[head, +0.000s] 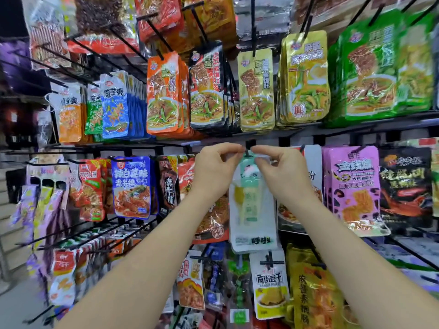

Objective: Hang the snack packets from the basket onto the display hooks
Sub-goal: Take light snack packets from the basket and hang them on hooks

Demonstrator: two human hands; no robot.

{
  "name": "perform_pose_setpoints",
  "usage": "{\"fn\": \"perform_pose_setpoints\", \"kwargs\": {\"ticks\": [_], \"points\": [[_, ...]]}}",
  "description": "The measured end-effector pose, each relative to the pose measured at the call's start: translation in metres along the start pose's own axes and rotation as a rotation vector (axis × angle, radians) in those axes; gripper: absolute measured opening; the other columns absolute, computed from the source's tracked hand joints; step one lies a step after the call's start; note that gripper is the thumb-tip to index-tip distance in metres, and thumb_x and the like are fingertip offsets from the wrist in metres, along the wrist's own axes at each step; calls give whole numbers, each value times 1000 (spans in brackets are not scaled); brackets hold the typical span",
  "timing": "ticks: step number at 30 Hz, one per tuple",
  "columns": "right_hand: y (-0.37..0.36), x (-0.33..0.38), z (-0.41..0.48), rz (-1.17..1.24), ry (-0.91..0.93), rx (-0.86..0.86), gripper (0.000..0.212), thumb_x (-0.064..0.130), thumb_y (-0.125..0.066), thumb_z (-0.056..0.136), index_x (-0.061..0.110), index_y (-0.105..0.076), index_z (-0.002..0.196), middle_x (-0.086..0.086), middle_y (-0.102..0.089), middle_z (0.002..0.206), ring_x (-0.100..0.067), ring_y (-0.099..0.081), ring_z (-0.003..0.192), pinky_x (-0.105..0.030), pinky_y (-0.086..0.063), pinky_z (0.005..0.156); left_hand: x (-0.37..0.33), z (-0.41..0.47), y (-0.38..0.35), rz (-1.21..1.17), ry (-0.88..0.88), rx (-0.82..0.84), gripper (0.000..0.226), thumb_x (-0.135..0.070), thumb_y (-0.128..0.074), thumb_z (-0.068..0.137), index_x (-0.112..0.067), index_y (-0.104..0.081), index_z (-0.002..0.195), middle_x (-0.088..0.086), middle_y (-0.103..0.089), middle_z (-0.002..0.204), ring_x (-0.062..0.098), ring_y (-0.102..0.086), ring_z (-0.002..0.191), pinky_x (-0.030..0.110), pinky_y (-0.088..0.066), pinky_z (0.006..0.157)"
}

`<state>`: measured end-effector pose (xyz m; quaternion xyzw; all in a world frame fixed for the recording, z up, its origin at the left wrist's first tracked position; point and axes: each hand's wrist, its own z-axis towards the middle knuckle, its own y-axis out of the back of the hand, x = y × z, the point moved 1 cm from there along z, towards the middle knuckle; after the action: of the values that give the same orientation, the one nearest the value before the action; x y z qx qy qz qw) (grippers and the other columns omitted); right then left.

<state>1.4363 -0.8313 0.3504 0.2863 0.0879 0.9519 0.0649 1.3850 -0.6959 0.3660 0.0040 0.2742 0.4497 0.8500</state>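
- Packet: white and green, it hangs flat in front of the middle row. Its top edge is right at the tip of the black hook, and its bottom edge is just above a lower packet on the next row down.
- Your left hand pinches the top edge just left of the hook, thumb and forefinger closed on the film and the other fingers loosely curled.
- Your right hand pinches the same edge just right of the hook, in the same way.
- You cannot tell from here whether the hang hole is over the tip yet, because fingertips and blur cover that spot.
- The step in hand looks like threading the hole onto the hook.
- Pull the edge taut between your two pinches, so the hole sits open and square to the tip.
- Push straight back along the hook, not sideways or downward, or the thin film may crease or tear at the hole.
- Mind the neighbours: the purple packets hang near on the right and a red packet sits behind your left wrist. Slide yours in between them without dragging either.
- Release only once the packet's weight is on the hook, one hand first and then the other.
- The basket is not in view.
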Motion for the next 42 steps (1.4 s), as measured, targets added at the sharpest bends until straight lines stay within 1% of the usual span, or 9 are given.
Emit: {"fn": "perform_pose_setpoints", "kwargs": {"ticks": [7, 9, 15, 22, 28, 33, 37, 39, 42], "points": [[-6, -7, 2, -246, 82, -3, 30, 17, -60, 93, 21, -68, 121, -1, -73, 110, -22, -65, 95, -29, -49, 81, 5, -9, -2, 277, -116, 56, 34, -6, -71, 82, -10, -69, 116, 4, -65, 112, 18, -60, 103, 30, -48, 95], [-8, -11, 1, -310, 121, -5, 31, 18, -58, 94, 23, -65, 124, -4, -72, 110, -26, -65, 97, -35, -51, 80, 5, -11, -3, 364, -159, 116, 43, -10, -72, 82, -8, -63, 124, 7, -60, 121, 21, -57, 111, 24, -42, 98], [-13, -14, -2, -510, 215, -63, 32, 22, -56, 96, 19, -59, 128, -10, -68, 105, -34, -63, 90, -37, -46, 65, 4, -19, 0, 725, -235, 309, 74, -44, -70, 82, -15, -41, 143, 6, -23, 156, 26, -24, 137, 37, -25, 113], [-3, -10, -37, -641, 276, -101, 52, 26, -79, 77, 11, -58, 122, -13, -53, 101, -30, -54, 81, -28, -39, 54, 18, -61, 4, 851, -344, 233, 86, -51, -87, 52, -13, -58, 124, 16, -55, 126, 34, -53, 105, 43, -53, 82], [0, -20, -79, -668, 8, 147, 67, 43, -54, 95, 19, -19, 147, -4, -60, 116, -24, -61, 100, -32, -40, 68, 26, -89, -5, 701, -107, 284, 86, -55, -65, 80, -33, -14, 146, -1, -32, 135, 21, -49, 112, 33, -50, 79], [-11, -26, -83, -538, -44, 150, 67, 24, -53, 97, 13, -15, 151, -8, -68, 96, -27, -65, 83, -33, -43, 62, 25, -92, -20, 656, -89, 230, 84, -53, -67, 80, -23, -25, 146, 4, -40, 130, 26, -60, 92, 27, -42, 61], [-14, -29, -91, -506, -23, 154, 77, 20, -54, 95, 16, -5, 154, -7, -69, 94, -26, -65, 76, -36, -50, 60, 30, -92, -22, 669, -115, 228, 87, -49, -69, 80, -21, -21, 148, 4, -41, 134, 24, -55, 106, 29, -49, 71], [-13, -26, -98, -548, 16, 106, 85, 22, -58, 93, 20, 1, 154, -6, -64, 112, -23, -64, 80, -33, -48, 56, 29, -95, -20, 711, -142, 198, 89, -46, -77, 73, -19, -31, 144, 9, -44, 135, 27, -50, 114, 33, -53, 80], [-11, -25, -106, -611, 102, 30, 90, 18, -72, 80, 23, -16, 151, -11, -50, 125, -25, -61, 78, -26, -39, 42, 29, -101, -17, 809, -256, 111, 85, -44, -85, 61, -16, -49, 132, 18, -48, 136, 35, -48, 117, 40, -53, 86]]}}
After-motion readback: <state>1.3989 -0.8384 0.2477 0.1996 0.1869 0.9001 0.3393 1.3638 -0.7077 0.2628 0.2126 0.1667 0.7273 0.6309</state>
